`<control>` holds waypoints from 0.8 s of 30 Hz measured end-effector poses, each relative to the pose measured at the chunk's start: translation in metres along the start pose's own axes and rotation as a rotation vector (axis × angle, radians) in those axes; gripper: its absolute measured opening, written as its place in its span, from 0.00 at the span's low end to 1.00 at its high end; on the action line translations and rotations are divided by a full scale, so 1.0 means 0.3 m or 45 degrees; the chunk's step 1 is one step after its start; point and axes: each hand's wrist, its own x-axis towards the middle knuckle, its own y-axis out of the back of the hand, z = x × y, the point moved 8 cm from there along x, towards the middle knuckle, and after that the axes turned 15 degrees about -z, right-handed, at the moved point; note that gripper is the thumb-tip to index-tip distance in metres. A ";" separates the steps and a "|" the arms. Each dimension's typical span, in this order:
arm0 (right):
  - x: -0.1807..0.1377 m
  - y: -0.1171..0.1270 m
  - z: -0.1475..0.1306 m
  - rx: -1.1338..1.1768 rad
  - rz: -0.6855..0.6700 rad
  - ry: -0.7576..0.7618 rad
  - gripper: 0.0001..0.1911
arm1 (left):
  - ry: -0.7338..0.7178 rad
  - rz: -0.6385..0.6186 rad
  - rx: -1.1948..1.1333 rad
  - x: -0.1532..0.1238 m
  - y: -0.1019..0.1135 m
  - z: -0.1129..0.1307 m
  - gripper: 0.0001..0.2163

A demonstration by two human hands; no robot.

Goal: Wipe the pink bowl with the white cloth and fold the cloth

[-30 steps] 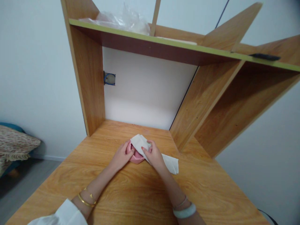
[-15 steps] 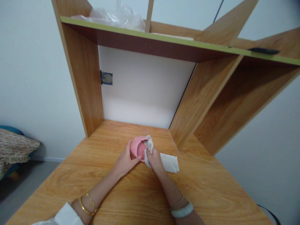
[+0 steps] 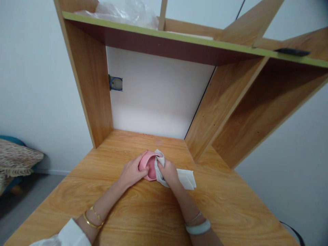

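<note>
A small pink bowl (image 3: 148, 164) is tipped on its side on the wooden desk (image 3: 143, 212), its opening facing me. My left hand (image 3: 131, 172) grips its left rim and back, fingers curled round it. My right hand (image 3: 167, 171) is closed on a white paper towel (image 3: 159, 160) and presses it against the bowl's inside at the right. A second folded piece of white paper (image 3: 186, 178) lies flat on the desk just right of that hand.
A wooden shelf unit rises at the back of the desk, with side panels (image 3: 92, 85) left and right (image 3: 220, 106). Clear plastic wrap (image 3: 128, 13) and a dark flat object (image 3: 292, 52) lie on the top shelf. A wall socket (image 3: 115, 83) is set behind. A patterned bed (image 3: 15, 160) stands far left.
The bowl was tipped up from under the towel onto its side. My right hand bunched the towel and pushed it into the bowl; my left hand shifted along the rim.
</note>
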 end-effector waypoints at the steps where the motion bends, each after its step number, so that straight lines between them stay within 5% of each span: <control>1: 0.002 -0.011 0.000 0.082 -0.005 0.034 0.15 | 0.015 0.016 -0.018 -0.002 -0.003 -0.004 0.27; 7: 0.001 -0.032 0.013 0.415 0.079 0.135 0.19 | -0.093 0.066 -0.309 0.005 -0.059 -0.006 0.39; 18: -0.027 0.057 -0.031 -0.264 0.058 -0.096 0.16 | -0.156 -0.059 -0.149 0.000 -0.026 0.051 0.38; 24: -0.013 0.017 0.009 0.039 0.044 -0.023 0.15 | -0.189 -0.002 -0.139 -0.011 -0.025 0.056 0.36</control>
